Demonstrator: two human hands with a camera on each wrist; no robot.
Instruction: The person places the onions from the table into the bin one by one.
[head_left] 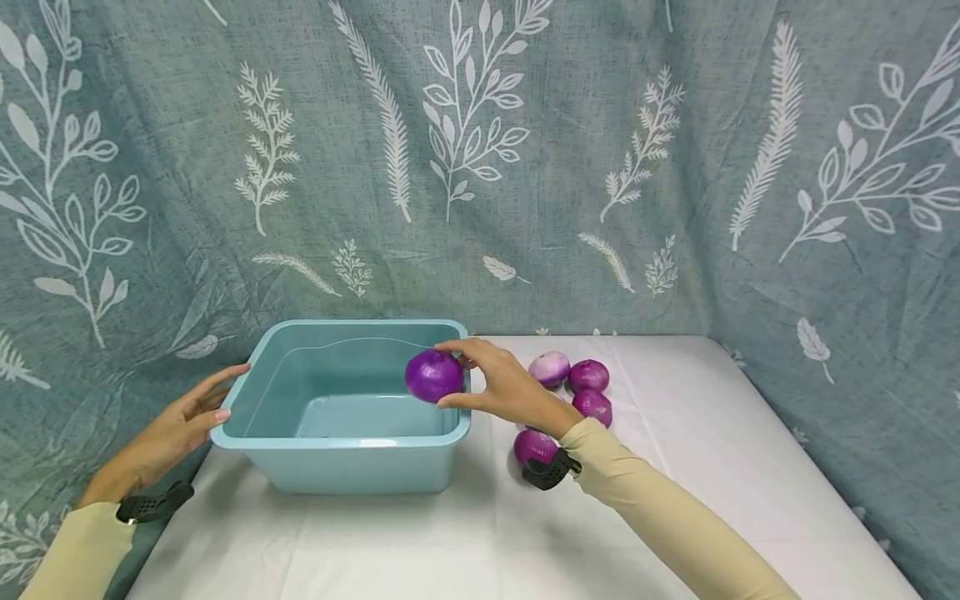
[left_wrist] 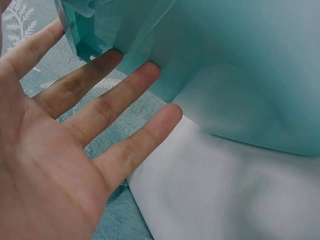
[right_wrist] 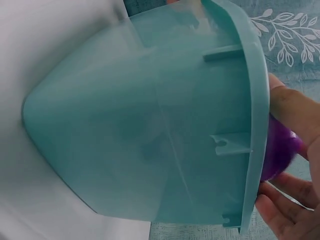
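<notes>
A light blue plastic basin [head_left: 345, 450] stands on the table. My right hand [head_left: 498, 379] grips a purple onion [head_left: 433, 376] between thumb and fingers, over the basin's right end. In the right wrist view the onion [right_wrist: 279, 150] shows partly behind the basin's rim [right_wrist: 259, 100], which hides the rest. At the opposite end, my left hand [head_left: 176, 429] touches the basin's left rim, thumb near the front corner. The left wrist view shows the fingers [left_wrist: 115, 105] spread and nearly straight alongside the basin's outer wall [left_wrist: 235, 95].
Right of the basin lie several more onions: a paler one [head_left: 550, 368], two purple ones [head_left: 588, 377] beside it, and another [head_left: 534, 446] partly covered by the right wrist's black strap [head_left: 551, 468]. A patterned blue-grey cloth [head_left: 480, 250] hangs behind the white-covered table [head_left: 712, 467].
</notes>
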